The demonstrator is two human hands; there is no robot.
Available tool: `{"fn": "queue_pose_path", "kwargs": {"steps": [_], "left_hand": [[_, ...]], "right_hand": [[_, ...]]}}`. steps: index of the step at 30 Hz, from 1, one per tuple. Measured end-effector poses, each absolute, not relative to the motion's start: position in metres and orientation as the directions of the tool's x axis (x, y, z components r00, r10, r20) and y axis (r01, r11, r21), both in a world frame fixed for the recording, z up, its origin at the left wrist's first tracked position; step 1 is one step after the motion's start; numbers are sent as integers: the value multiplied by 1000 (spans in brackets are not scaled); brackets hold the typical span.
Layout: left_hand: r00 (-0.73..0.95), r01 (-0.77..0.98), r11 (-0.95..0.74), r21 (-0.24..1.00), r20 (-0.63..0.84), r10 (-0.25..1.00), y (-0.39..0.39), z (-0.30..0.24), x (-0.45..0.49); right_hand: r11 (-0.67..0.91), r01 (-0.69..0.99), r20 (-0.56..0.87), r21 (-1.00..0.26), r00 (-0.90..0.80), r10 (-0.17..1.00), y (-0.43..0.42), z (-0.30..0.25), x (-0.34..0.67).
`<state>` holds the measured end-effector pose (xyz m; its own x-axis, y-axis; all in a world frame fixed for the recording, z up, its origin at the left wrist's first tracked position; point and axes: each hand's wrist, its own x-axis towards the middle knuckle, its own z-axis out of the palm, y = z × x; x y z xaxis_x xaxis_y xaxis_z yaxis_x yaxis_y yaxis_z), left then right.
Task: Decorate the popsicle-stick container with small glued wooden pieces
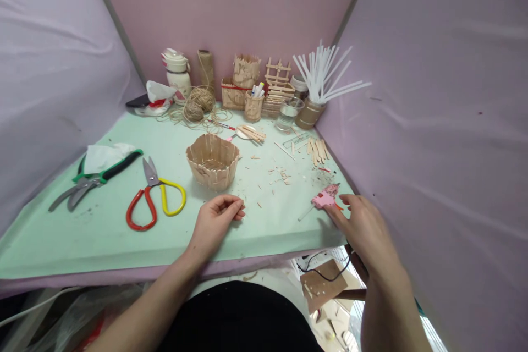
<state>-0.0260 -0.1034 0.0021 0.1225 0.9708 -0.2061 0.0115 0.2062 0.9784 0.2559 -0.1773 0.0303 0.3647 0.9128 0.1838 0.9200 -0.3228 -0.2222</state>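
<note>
My left hand (220, 217) rests near the table's front edge, thumb and fingertips pressed together. Whether anything small is pinched there I cannot make out. Just behind it stands a basket (214, 168) built of pale wooden sticks, upright and apart from the hand. At the right edge my right hand (357, 220) reaches over a pink glue gun (325, 197), fingers apart, its thumb at the handle. The gun lies on its side, with a clear glue stick (306, 213) poking out of its back end. Small wood scraps (282, 176) are scattered between the basket and the gun.
Red-and-yellow-handled scissors (154, 192) and green-black pruners (93, 182) lie at left. Along the back stand a bottle (178, 74), twine balls (200, 103), stick-built boxes (234, 93), a glass of water (287, 115) and a jar of glue sticks (311, 113). Cut sticks (317, 151) lie at right.
</note>
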Motion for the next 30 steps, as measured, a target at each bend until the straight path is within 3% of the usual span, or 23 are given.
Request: {"fn": "queue_pose_path", "kwargs": {"steps": [2, 7, 11, 16, 22, 30], "left_hand": [[125, 23, 201, 979, -202, 971, -103, 2, -25], [212, 155, 157, 975, -188, 959, -101, 3, -21], [369, 357, -38, 933, -104, 924, -94, 7, -12], [497, 446, -238, 863, -17, 867, -80, 8, 5], [455, 507, -368, 779, 121, 882, -56, 2, 21], [434, 568, -427, 704, 184, 882, -49, -5, 23]], "right_hand": [[-368, 910, 150, -190, 397, 906, -183, 28, 266], [-305, 903, 189, -303, 371, 909, -180, 30, 264], [-170, 925, 205, -341, 250, 946, -154, 38, 257], [-60, 933, 99, -354, 101, 990, -103, 45, 256], [63, 947, -11, -314, -70, 998, -51, 43, 259], [157, 970, -105, -188, -179, 978, -21, 27, 248]]}}
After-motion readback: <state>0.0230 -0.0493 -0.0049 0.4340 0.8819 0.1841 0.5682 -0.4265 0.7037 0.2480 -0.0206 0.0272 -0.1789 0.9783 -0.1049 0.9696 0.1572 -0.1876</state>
